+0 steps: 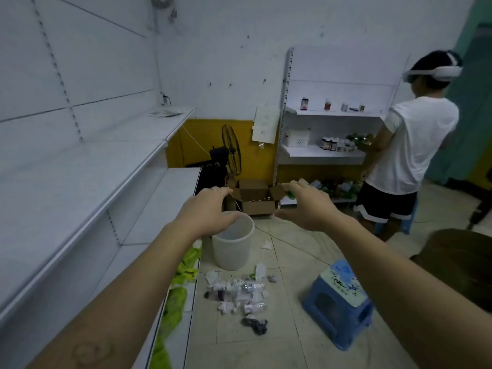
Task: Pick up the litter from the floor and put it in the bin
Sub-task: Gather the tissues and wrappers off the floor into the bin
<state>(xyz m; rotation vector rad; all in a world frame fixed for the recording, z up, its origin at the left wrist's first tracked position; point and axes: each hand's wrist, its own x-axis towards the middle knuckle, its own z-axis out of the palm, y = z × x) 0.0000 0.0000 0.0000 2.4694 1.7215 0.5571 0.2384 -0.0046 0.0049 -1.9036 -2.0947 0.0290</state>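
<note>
On the tiled floor (292, 350), near the middle of the head view, lies the litter (239, 291): crumpled paper, clear plastic bottles and one dark wad. The white bin (232, 249) stands upright just behind this pile, beside the shelf (80, 187). Both arms reach forward above them. The left hand (205, 211) is spread and hangs over the bin's rim, its grip released. The right hand (308, 206) is also released and holds nothing. A blue stool (338, 302) stands right of the litter.
</note>
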